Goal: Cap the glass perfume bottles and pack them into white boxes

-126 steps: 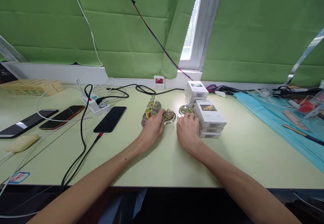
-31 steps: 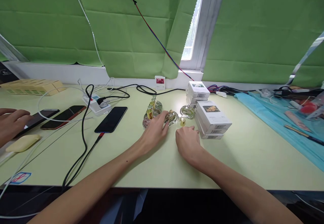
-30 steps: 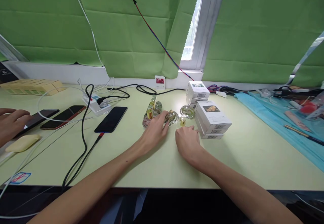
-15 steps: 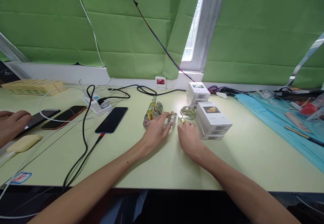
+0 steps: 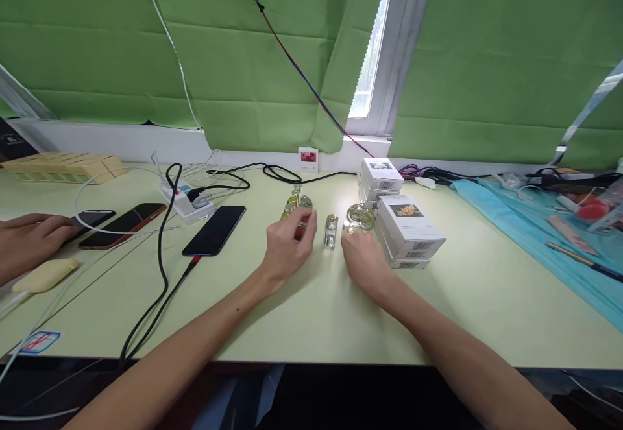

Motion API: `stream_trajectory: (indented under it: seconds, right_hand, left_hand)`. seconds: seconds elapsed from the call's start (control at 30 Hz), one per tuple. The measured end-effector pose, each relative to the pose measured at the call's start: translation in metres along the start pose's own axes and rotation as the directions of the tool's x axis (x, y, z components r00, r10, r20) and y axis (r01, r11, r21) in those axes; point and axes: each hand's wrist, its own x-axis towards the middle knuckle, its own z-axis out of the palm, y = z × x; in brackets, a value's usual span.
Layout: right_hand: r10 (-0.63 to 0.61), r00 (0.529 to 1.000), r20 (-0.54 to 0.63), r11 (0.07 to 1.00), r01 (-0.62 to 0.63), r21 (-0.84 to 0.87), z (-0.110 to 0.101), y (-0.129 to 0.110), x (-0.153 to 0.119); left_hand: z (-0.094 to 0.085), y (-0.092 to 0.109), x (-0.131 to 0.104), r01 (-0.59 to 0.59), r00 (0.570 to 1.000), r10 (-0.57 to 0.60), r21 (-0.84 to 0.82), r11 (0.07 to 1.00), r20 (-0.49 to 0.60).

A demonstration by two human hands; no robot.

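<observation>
Table (image 5: 311,326): pale green top. Directly on it: three dark phones (image 5: 215,231) and white power strip (image 5: 186,203), left; glass bottles (image 5: 330,231), centre; stacked white boxes (image 5: 411,229), right of centre; blue sheeting (image 5: 511,222), far right.

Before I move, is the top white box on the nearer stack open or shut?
Shut: the top white box shows a flat printed face, with no raised flap visible.

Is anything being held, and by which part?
Can't tell: the left hand covers part of the bottle row; the right hand hides any grip near the round bottle.
</observation>
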Motion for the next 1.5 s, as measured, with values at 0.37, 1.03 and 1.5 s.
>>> stream_trajectory:
  seconds: [0.37, 1.03, 1.5]
  right_hand:
    - [0.022, 0.951, -0.308, 0.989, 0.024, 0.144, 0.004, 0.008, 0.008]
    - [-0.176, 0.779, -0.601, 0.881, 0.398, 0.257, 0.037, 0.001, 0.034]
    - [-0.049, 0.742, -0.668, 0.864, 0.368, 0.345, 0.038, 0.015, 0.05]
  left_hand:
    - [0.012, -0.005, -0.014, 0.191, 0.842, -0.284, 0.239, 0.952, 0.458]
    - [0.015, -0.001, -0.014, 0.248, 0.821, -0.255, 0.084, 0.965, 0.51]
    - [0.017, -0.007, -0.016, 0.216, 0.833, -0.251, 0.127, 0.968, 0.494]
